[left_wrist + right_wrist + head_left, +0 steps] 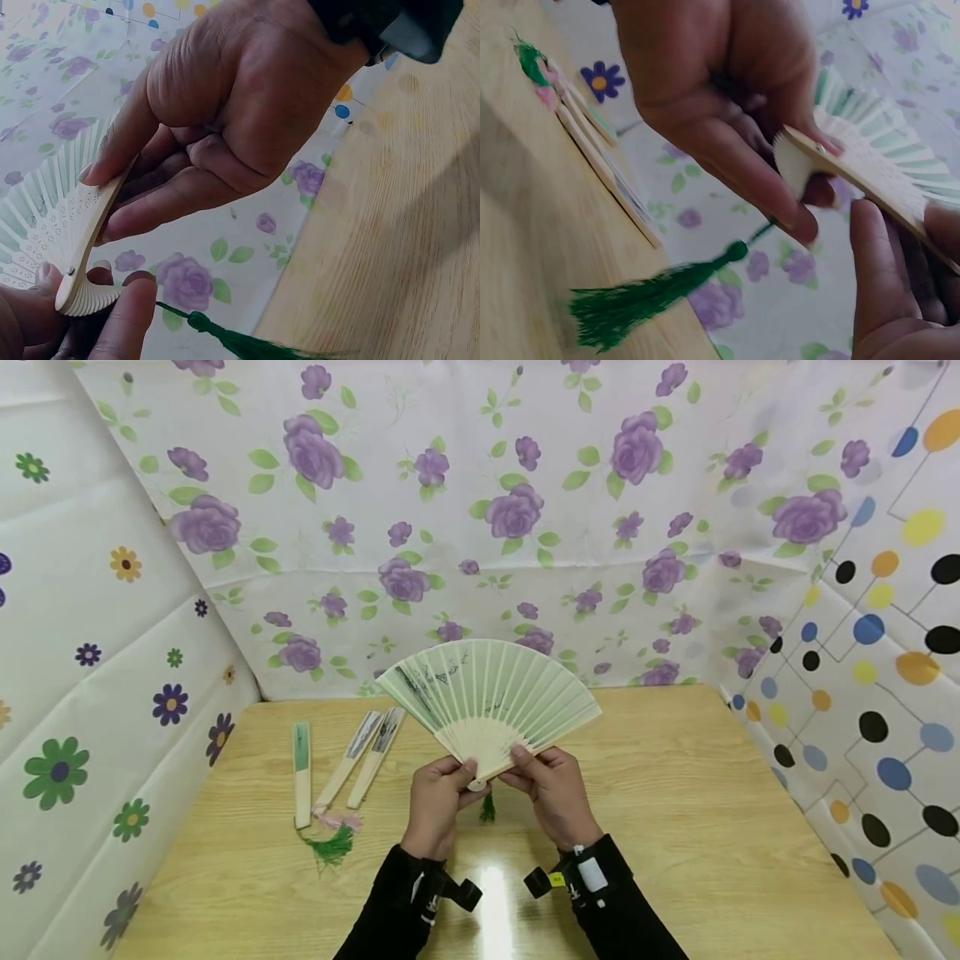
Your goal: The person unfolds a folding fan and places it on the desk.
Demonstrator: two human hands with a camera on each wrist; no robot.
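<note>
A pale green folding fan [517, 685] with cream ribs and dark printed drawings is spread wide above the table. My left hand [437, 806] pinches its pivot end, thumb on the near face. On the right guard stick, my right hand [557, 793] grips with the thumb in front and fingers behind. Both hands appear in the left wrist view, where the right hand [232, 97] is uppermost and the metal pivot pin shows near the left thumb. A dark green tassel [641, 296] hangs from the pivot end in the right wrist view.
Three folded fans lie on the wooden table [675, 827] at left: one green-topped fan [302, 768] and two grey-printed ones, a middle fan [348, 762] and a right fan [377, 758]. Beside them are a green tassel [332, 845] and pink tassel [342, 820]. Patterned cloths enclose three sides.
</note>
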